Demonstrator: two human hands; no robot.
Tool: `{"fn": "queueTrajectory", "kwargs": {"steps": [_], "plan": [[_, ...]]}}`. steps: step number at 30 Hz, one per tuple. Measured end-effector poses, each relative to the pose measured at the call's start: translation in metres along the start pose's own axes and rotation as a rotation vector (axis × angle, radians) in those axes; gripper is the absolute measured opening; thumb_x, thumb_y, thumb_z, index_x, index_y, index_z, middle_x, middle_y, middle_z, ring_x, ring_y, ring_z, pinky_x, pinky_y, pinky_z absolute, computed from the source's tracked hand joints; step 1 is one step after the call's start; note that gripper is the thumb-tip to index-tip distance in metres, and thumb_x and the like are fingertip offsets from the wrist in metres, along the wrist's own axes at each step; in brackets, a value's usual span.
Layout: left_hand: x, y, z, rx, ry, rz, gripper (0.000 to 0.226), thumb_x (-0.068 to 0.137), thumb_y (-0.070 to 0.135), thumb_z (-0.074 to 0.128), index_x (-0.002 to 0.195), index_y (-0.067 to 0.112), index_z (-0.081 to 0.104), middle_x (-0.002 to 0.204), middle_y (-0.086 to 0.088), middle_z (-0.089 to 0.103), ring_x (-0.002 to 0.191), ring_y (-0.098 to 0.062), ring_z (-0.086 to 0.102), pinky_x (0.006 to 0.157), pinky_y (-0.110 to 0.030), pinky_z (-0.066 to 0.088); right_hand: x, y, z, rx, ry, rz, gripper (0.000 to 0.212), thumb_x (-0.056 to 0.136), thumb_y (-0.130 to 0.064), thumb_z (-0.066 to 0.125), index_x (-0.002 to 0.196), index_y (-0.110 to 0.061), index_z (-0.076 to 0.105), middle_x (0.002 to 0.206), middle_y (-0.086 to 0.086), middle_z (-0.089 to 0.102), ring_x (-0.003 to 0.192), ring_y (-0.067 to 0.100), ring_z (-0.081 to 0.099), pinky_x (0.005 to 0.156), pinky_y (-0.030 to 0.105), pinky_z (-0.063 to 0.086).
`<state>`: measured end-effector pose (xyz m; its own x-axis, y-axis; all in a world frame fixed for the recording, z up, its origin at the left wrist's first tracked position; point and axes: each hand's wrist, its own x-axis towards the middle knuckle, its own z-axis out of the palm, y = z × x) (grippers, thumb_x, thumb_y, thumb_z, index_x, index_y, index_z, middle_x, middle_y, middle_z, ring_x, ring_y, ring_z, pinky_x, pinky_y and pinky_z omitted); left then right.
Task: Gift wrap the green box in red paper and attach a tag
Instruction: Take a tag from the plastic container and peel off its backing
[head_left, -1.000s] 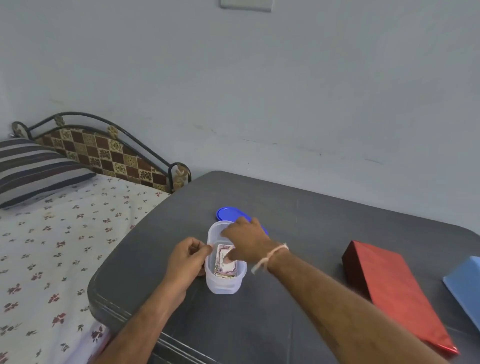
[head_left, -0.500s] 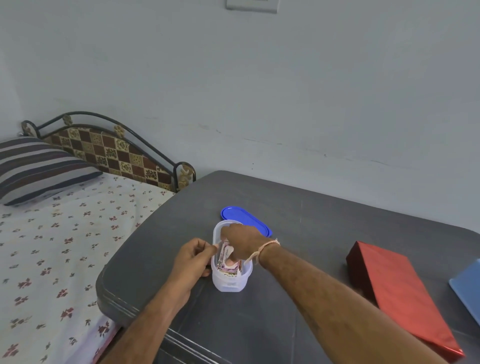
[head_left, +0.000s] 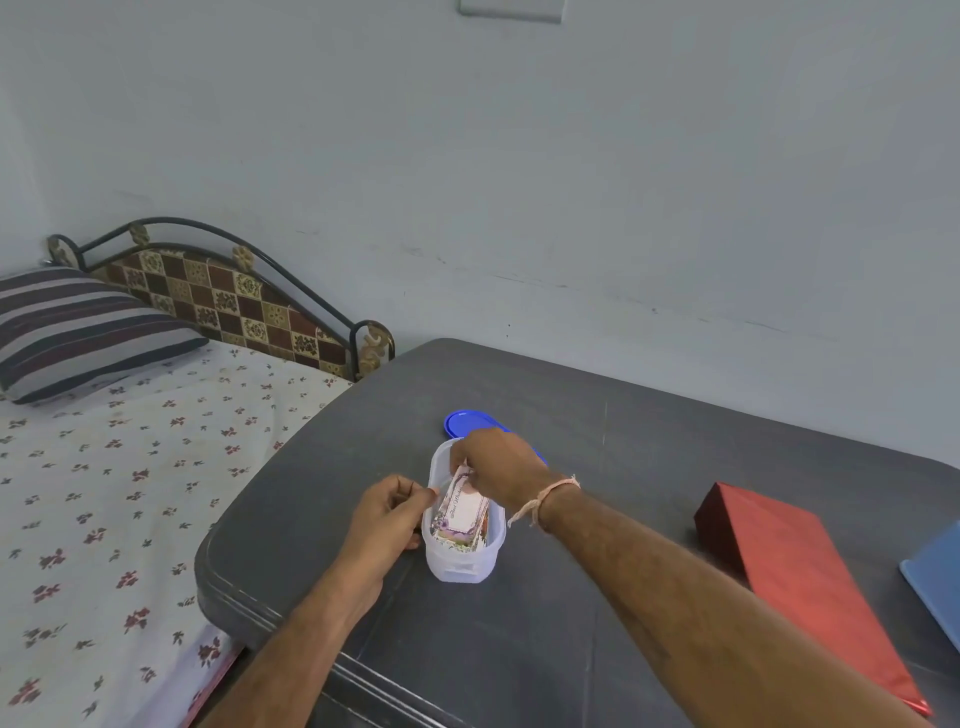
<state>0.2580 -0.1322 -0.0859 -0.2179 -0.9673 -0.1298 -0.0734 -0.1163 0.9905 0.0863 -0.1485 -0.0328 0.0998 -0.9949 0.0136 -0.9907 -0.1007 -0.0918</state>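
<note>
Head view: the left hand (head_left: 384, 519) curls against the side of the translucent oval plastic tub (head_left: 462, 558) near the left edge of the dark grey tabletop (head_left: 571, 649), probably so it won't slide. The right hand (head_left: 498, 462) dips in from above, fingertips pinching the top floral paper tag (head_left: 465, 512). The blue oval plastic lid (head_left: 460, 422) lies just behind the tub, out of the way. The box wrapped in shiny red paper (head_left: 795, 577) sits by the right edge, well apart, so the wrapping looks done.
</note>
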Motion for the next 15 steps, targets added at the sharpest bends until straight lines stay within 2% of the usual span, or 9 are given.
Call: {"fn": "queueTrajectory", "kwargs": {"steps": [3,7,10,13,15], "plan": [[0.0,0.002,0.002,0.036,-0.022,-0.022,0.028,0.097,0.028,0.067,0.095,0.0,0.064,0.09,-0.006,0.078,0.086,-0.021,0.076,0.083,-0.043,0.06,-0.003,0.001,-0.006,-0.021,0.056,0.009,0.02,0.096,-0.015,0.065,0.116,-0.018,0.067,0.109,0.004,0.072,0.099,0.023,0.065,0.079,0.031,0.045],[-0.001,0.002,0.003,0.032,-0.005,-0.042,0.028,0.097,0.029,0.068,0.097,0.001,0.066,0.091,-0.004,0.079,0.085,-0.02,0.077,0.082,-0.041,0.061,-0.008,0.006,-0.011,0.05,0.123,0.006,0.014,0.096,-0.016,0.065,0.109,-0.016,0.067,0.107,0.002,0.071,0.101,0.024,0.064,0.079,0.029,0.043],[-0.003,0.002,0.003,0.015,0.003,-0.051,0.027,0.097,0.029,0.069,0.097,0.002,0.067,0.092,-0.004,0.079,0.085,-0.019,0.077,0.082,-0.041,0.062,-0.014,0.009,-0.018,0.11,0.147,0.006,0.016,0.097,-0.017,0.066,0.111,-0.015,0.074,0.115,0.004,0.07,0.106,0.024,0.063,0.086,0.033,0.047],[-0.007,0.005,0.004,0.016,-0.004,-0.074,0.025,0.097,0.03,0.068,0.099,0.005,0.068,0.094,-0.003,0.079,0.085,-0.018,0.077,0.084,-0.042,0.063,-0.021,0.012,-0.02,0.177,0.151,0.026,0.019,0.098,-0.014,0.062,0.111,-0.016,0.076,0.11,0.003,0.075,0.101,0.022,0.066,0.082,0.028,0.046],[-0.012,0.01,0.005,0.015,0.017,-0.066,0.026,0.098,0.034,0.066,0.101,0.009,0.068,0.095,-0.002,0.078,0.086,-0.017,0.075,0.08,-0.039,0.062,-0.025,0.015,-0.021,0.26,0.176,0.062,0.019,0.097,-0.013,0.062,0.109,-0.015,0.076,0.105,0.004,0.075,0.095,0.023,0.066,0.084,0.029,0.051]]}}
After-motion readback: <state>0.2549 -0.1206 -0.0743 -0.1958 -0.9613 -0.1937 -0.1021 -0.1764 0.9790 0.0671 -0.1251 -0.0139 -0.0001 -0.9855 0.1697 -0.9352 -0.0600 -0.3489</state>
